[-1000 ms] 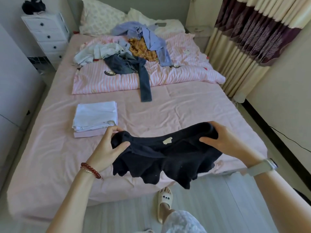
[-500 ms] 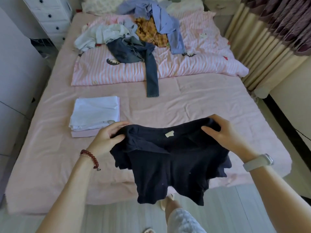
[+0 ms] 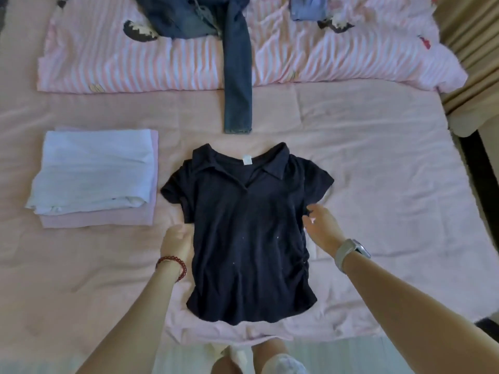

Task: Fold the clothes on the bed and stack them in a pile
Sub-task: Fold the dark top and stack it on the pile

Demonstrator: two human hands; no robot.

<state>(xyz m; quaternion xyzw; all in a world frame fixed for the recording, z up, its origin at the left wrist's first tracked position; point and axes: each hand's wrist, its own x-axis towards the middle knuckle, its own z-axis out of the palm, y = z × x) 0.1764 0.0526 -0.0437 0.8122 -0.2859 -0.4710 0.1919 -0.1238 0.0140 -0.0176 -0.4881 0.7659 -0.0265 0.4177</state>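
A black short-sleeved polo shirt lies spread flat, collar away from me, on the pink bed sheet near the front edge. My left hand sits against the shirt's left side seam, with its fingers hidden at the cloth's edge. Relaxed fingers of my right hand reach the shirt's right side just under the sleeve. To the left lies a folded pile, a white garment on a pink one.
Dark jeans trail one leg from the pink striped duvet onto the sheet behind the shirt. A blue garment lies at the top edge. Curtains hang at the right. My feet stand below the bed's front edge.
The black shirt, held up bunched at the collar before, now lies flat on the bed. Both hands have left the collar and dropped to the shirt's sides. The camera has tilted down.
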